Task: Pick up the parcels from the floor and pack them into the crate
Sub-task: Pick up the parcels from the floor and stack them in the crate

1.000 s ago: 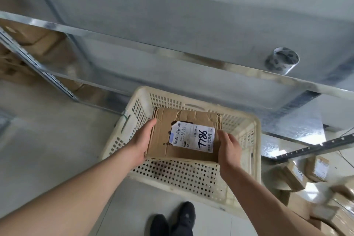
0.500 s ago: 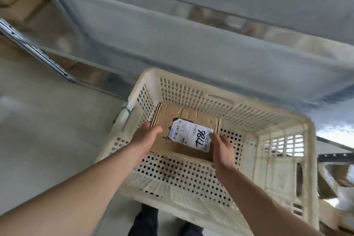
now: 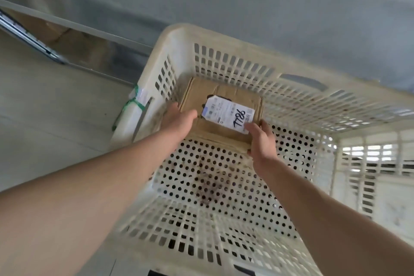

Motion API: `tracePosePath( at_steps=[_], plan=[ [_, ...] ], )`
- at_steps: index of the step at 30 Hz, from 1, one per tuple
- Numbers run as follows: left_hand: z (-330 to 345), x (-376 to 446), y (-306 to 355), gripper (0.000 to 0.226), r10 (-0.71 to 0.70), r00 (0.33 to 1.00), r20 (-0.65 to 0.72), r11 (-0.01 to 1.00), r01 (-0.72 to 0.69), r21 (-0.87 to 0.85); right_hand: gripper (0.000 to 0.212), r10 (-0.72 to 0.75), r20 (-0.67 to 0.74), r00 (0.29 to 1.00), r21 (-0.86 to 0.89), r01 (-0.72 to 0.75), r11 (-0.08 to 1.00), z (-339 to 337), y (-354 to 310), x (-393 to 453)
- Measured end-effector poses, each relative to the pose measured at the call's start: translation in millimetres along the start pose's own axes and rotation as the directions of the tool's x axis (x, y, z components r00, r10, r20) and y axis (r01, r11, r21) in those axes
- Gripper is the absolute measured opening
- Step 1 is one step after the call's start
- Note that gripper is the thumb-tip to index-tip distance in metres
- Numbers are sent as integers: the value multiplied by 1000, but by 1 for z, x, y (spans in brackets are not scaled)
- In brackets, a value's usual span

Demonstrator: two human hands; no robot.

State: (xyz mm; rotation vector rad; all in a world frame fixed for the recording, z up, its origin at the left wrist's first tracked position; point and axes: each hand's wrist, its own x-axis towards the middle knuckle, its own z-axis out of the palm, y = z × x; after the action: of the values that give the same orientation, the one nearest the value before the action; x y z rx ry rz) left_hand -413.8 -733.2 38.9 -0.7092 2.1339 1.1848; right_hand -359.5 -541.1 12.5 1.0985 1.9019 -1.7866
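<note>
A brown cardboard parcel [image 3: 220,110] sits low inside the cream plastic crate [image 3: 251,60], in the far left corner, close against the slotted far wall and the left wall. Whether its underside already touches the perforated bottom cannot be told. Its top face is creased and dented, with worn edges, and carries a white shipping label [image 3: 228,114] with a barcode strip and the handwritten number 7786 in black marker.

The left hand [image 3: 177,122] grips the parcel's left near edge, thumb lying over the top face, the other fingers hidden underneath. The right hand [image 3: 261,139] holds the right near corner, thumb pressed on the edge of the label, fingers curled round the side.

The crate's bottom is dotted with round holes and bears a dark stain [image 3: 208,186] near the middle; nothing else lies in it. A green tie [image 3: 132,104] is knotted on the crate's outer left corner. Beyond stand a grey floor [image 3: 44,123], a metal shelf rail [image 3: 74,27] and blurred brown cardboard [image 3: 67,38] under it.
</note>
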Motion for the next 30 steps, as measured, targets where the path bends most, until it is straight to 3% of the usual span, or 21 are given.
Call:
tracePosePath(
  at_steps=[4, 6, 10, 12, 18, 27, 30],
  plan=[
    [10, 6, -5, 69, 128, 987, -99, 992, -128, 9, 74, -16, 62, 998, 25, 14, 1000, 12, 1, 9],
    [18, 6, -13, 80, 210, 971, -116, 962, -184, 199, 84, -34, 83, 996, -8, 35, 999, 15, 6, 7],
    [23, 7, -24, 91, 309, 948, -80, 690, -165, 704, 100, -54, 140, 989, -103, 69, 992, 15, 12, 6],
    [19, 9, -23, 89, 324, 943, -82, 596, -136, 791, 110, -50, 175, 983, -128, 73, 989, 16, 9, 5],
    [19, 11, -11, 89, 250, 966, -66, 442, -54, 896, 122, -31, 236, 971, -187, 77, 979, 20, 5, 5],
    [17, 5, -11, 81, 201, 979, 25, 525, -129, 841, 125, 66, 265, 962, -312, 21, 950, 20, -4, 2],
    [12, -12, 2, 79, 178, 982, 63, 595, -158, 788, 119, 65, 236, 970, -339, 20, 940, 2, -22, -12]
  ],
)
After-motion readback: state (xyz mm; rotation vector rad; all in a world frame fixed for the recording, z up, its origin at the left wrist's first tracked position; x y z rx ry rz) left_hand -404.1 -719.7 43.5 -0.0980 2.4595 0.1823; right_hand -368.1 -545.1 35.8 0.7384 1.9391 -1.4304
